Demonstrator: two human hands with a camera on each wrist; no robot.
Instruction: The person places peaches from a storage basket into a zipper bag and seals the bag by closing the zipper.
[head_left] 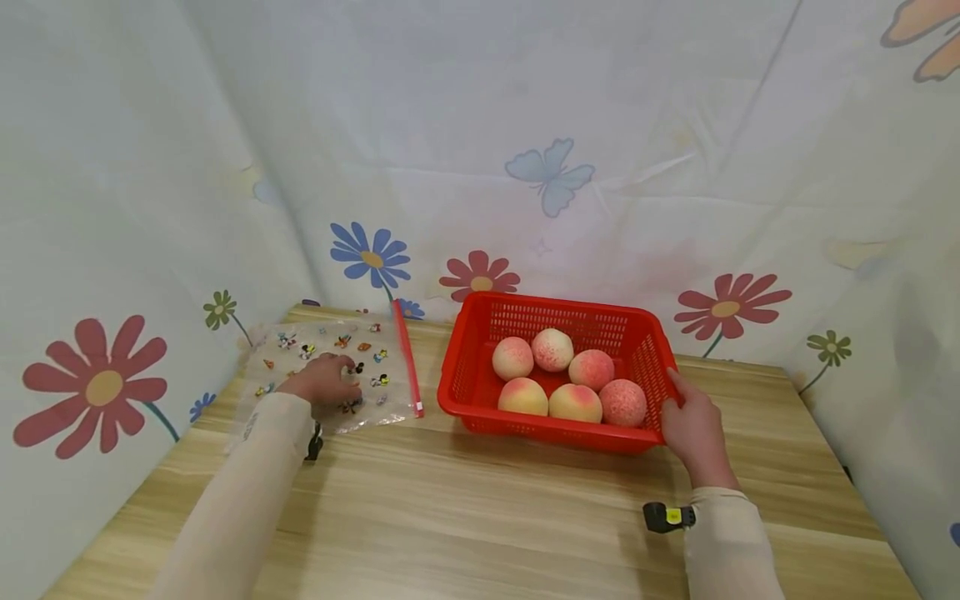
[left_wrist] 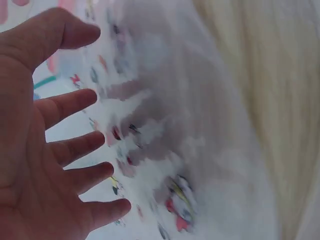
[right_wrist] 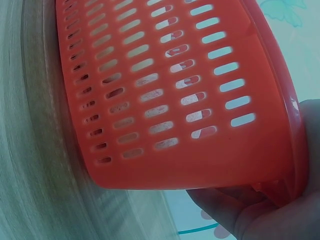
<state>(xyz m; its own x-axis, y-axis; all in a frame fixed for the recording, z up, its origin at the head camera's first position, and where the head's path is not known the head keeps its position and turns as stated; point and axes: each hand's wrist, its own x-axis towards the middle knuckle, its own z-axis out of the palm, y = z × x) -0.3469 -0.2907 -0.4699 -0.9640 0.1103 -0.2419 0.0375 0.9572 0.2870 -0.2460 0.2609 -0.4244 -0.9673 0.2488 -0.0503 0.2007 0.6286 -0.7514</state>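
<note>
A clear plastic bag with small cartoon prints (head_left: 397, 407) lies flat at the left of the table, a red strip (head_left: 408, 360) along its right edge. My left hand (head_left: 321, 382) is over the bag. In the left wrist view its fingers (left_wrist: 75, 107) are spread and loosely bent, with nothing held between them and the thumb. A red plastic basket (head_left: 558, 432) stands right of the bag, holding several peaches (head_left: 577, 403). My right hand (head_left: 693, 427) grips the basket's rim at its right front corner; in the right wrist view the slotted wall (right_wrist: 250, 155) hides part of the fingers.
The wood-grain table (head_left: 480, 517) narrows toward the back. Behind it and on both sides hangs a pale cloth (head_left: 420, 125) printed with flowers and butterflies. A small black camera (head_left: 667, 517) is strapped at the right wrist.
</note>
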